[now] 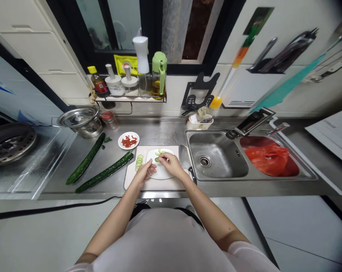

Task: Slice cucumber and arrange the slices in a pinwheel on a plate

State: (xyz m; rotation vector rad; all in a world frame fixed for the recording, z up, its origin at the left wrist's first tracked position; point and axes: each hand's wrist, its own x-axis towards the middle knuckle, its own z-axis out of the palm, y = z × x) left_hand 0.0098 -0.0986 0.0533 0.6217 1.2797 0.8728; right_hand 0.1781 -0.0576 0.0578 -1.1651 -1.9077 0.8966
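Observation:
A white plate point(163, 174) rests on a pale cutting board point(152, 184), with a few cucumber slices point(160, 152) near its far edge. My right hand point(171, 164) reaches over the plate, thumb and fingers pinched on a cucumber slice point(157, 159). At the plate's left edge is my left hand point(144, 173), its thumb and loosely curled fingers apart, with nothing visible in it. Just beyond that hand, an overlapping row of cucumber slices point(139, 162) lies on the board. A cleaver point(184, 156) lies along the board's right side, its black handle toward me.
Two cucumbers point(105, 172) point(87, 158) lie left of the board. Behind stands a small dish point(120, 142) of chopped red pieces. A lidded steel pot point(87, 122) is at the back left. To the right is a sink point(218, 175) holding a red plastic bag point(268, 158).

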